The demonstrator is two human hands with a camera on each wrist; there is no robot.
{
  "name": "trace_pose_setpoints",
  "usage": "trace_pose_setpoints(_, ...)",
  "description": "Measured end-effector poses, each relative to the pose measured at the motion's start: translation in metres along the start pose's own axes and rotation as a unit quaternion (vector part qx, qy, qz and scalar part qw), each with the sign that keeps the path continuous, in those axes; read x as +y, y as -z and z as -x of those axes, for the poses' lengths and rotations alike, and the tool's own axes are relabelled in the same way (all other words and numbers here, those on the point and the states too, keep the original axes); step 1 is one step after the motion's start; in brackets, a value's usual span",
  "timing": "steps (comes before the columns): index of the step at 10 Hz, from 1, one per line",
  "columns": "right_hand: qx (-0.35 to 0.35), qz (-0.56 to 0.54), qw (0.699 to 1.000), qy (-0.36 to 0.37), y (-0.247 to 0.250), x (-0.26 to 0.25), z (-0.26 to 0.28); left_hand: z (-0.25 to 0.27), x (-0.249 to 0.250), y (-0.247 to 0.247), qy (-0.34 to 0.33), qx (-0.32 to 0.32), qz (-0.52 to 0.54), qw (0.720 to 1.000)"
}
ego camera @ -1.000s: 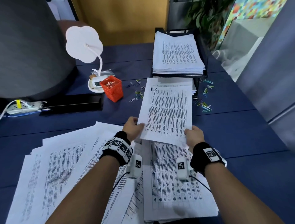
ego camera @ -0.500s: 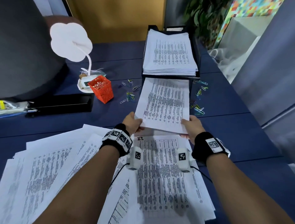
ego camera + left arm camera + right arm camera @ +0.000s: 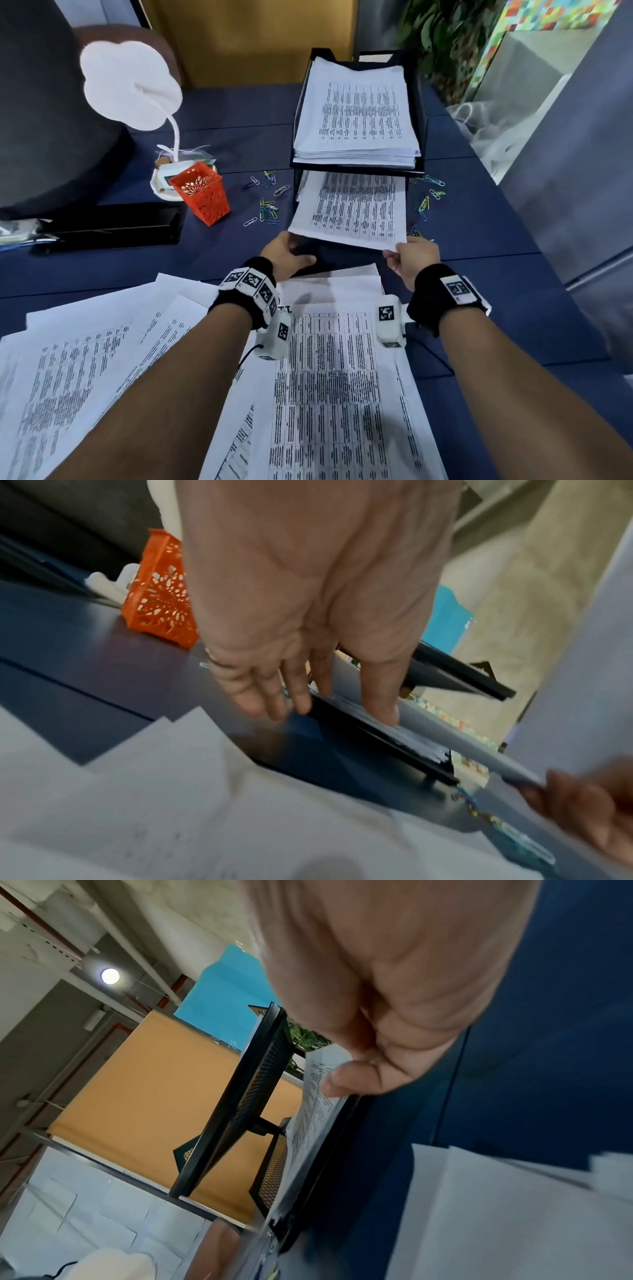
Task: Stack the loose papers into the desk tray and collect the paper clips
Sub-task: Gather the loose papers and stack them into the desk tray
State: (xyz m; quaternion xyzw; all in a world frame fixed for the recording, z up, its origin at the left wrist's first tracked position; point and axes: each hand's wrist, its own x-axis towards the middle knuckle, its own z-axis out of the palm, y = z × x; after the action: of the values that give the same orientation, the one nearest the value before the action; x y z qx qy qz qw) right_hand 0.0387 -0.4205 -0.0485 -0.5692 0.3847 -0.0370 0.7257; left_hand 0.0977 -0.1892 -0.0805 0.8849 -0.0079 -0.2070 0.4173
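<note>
A black two-tier desk tray (image 3: 418, 102) stands at the back of the blue desk, its upper tier full of printed sheets (image 3: 356, 113). One printed sheet (image 3: 352, 209) lies halfway into the lower tier. My right hand (image 3: 409, 255) pinches its near right corner, thumb (image 3: 346, 1080) on top. My left hand (image 3: 286, 253) sits at the near left corner with straight fingers (image 3: 380, 710) touching the sheet's edge. Loose papers (image 3: 85, 377) cover the desk below my arms. Coloured paper clips lie left (image 3: 267, 205) and right (image 3: 428, 198) of the tray.
An orange mesh basket (image 3: 202, 193) stands left of the clips, in front of a white flower-shaped lamp (image 3: 132, 89). A long black box (image 3: 113, 222) lies at the left. A grey partition (image 3: 582, 171) borders the desk on the right.
Both hands have carried the sheet forward from above the loose papers, and its far end now lies inside the lower tier. My left fingers have straightened.
</note>
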Motion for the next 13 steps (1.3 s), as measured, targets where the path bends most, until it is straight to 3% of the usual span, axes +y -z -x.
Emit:
trace_pose_setpoints(1, -0.001, -0.028, 1.0, -0.013, -0.008, -0.006, -0.015, -0.004, 0.0, -0.001, 0.02, -0.009, -0.187, 0.982)
trace_pose_setpoints(2, -0.009, -0.055, 0.998, -0.029, -0.015, -0.015, -0.025, -0.006, 0.004, -0.004, 0.055, -0.048, -0.325, 0.943)
trace_pose_setpoints(3, -0.005, -0.067, 0.997, -0.032, -0.021, -0.022, -0.037, -0.011, 0.007, -0.009, 0.091, -0.078, -0.37, 0.921)
trace_pose_setpoints(7, 0.024, -0.181, 0.983, -0.012, -0.05, -0.033, -0.085, -0.02, 0.02, -0.012, 0.124, -0.105, -0.38, 0.911)
trace_pose_setpoints(8, 0.032, -0.23, 0.971, -0.053, -0.053, -0.039, -0.087, -0.019, 0.024, -0.011, 0.13, -0.108, -0.385, 0.908)
trace_pose_setpoints(9, 0.051, 0.165, 0.985, 0.002, -0.049, -0.046, -0.093, -0.019, 0.027, -0.011, 0.134, -0.111, -0.392, 0.904)
trace_pose_setpoints(10, 0.089, 0.414, 0.905, 0.05, -0.05, -0.046, -0.088, -0.018, 0.029, -0.011, 0.134, -0.112, -0.397, 0.901)
trace_pose_setpoints(11, 0.045, 0.5, 0.86, 0.09, -0.045, -0.044, -0.082, -0.017, 0.027, -0.011, 0.129, -0.11, -0.392, 0.904)
trace_pose_setpoints(12, 0.036, 0.451, 0.886, 0.096, -0.04, -0.037, -0.078, -0.017, 0.022, -0.011, 0.122, -0.105, -0.384, 0.909)
trace_pose_setpoints(13, -0.01, 0.04, 0.999, -0.009, -0.039, -0.035, -0.067, -0.015, 0.018, -0.01, 0.109, -0.099, -0.369, 0.918)
